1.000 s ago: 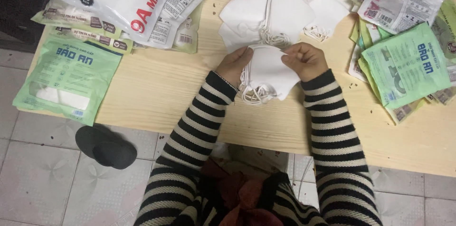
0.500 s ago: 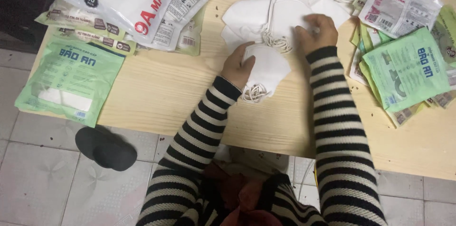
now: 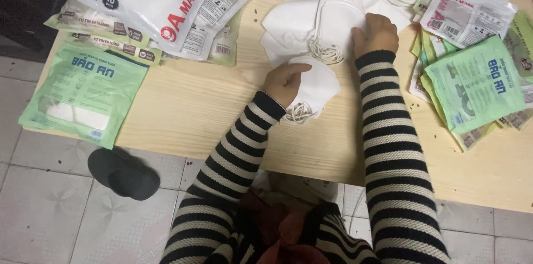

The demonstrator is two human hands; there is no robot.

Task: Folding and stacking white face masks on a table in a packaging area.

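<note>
Two hands work at the white masks. The left hand has its grip curled onto a small stack of folded white masks lying near the desk's front edge, with the ear loops showing beneath. The right hand lies farther back, its grip bent and pressed on the near edge of the loose heap of white masks; whether it pinches one I cannot tell. Both sleeves are black-and-white striped. On the pale wooden desk, green packets lie to the right, white packets and another green packet to the left. A dark slipper rests on the tiled floor.
</note>
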